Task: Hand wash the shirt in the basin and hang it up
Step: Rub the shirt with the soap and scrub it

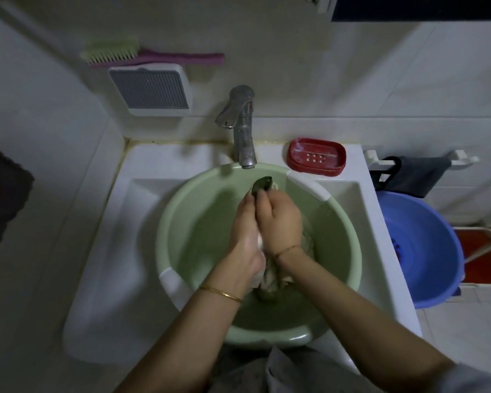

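- Scrubbing is the step in hand, by the look of it: both hands work together over the middle of the green basin [165,222], which sits in the white sink [97,251] below the tap [243,131].
- Left hand [245,239] is curled round the shirt [270,279], a pale, wet, bunched mass trailing down into the water toward the basin's near side.
- Right hand [281,222] presses against the left, its fingers closed on a fold; a dark green piece [262,184] sticks out past the fingertips toward the far rim. Part of the shirt or a bar of soap? Too dim to tell.
- Red soap dish [316,156] lies on the sink's far right corner, no soap visible in it.
- To do this well, I'd judge: keep the cloth low over the water so drips fall inside, rub fold against fold rather than skin against skin, and shift the grip along so each part gets worked.
- Risk: the basin reaches almost to the sink's near edge, so hard pushes could slop water over it.
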`<state>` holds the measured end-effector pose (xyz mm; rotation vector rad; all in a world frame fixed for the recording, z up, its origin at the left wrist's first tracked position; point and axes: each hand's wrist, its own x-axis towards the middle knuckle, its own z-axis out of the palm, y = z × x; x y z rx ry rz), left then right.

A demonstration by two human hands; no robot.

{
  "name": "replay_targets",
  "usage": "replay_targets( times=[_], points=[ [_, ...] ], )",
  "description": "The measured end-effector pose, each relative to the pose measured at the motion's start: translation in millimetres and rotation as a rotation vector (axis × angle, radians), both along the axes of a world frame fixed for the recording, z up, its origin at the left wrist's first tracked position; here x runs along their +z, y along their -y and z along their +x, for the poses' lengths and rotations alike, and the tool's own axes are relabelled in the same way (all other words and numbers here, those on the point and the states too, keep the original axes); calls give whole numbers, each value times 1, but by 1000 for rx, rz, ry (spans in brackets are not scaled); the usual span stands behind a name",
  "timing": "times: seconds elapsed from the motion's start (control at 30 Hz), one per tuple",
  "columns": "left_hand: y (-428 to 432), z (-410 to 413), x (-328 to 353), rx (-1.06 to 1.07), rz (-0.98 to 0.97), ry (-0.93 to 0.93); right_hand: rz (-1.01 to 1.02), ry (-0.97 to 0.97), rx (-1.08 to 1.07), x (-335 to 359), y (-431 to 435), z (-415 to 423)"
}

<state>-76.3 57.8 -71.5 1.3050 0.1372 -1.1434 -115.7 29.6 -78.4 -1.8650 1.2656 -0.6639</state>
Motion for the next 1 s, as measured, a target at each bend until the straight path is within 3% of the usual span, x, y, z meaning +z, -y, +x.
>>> replay_targets(
  times=[0.13,0.27,0.33,0.43,0.5,0.57,0.67,0.83,0.93,1.0],
  points=[
    [0,1,-5,59,-45,105,1,-135,24,-1,1,-4],
    [-6,10,-4,-11,-75,-89,-143,-133,159,8,-21,-10],
    [-3,3,0,-37,-54,-90,-146,-187,122,7,4,3],
    [3,6,-3,83,-88,-16,-91,-244,87,-2,17,-1],
    [1,13,-6,145,-135,-12,-110,-204,156,-6,-3,-15],
    [-2,14,-8,64,-108,-60,-186,-118,232,-3,-21,-17],
    [-3,6,1,-60,-60,-105,-272,-129,152,-3,4,0],
    [-5,15,-8,49,-114,-50,-260,-148,159,-8,-7,-15],
    [-11,11,-7,-41,-131,-189,-335,-71,181,-2,-20,-8],
    [-8,5,0,-63,-126,-108,-315,-84,86,0,3,1]
  ],
)
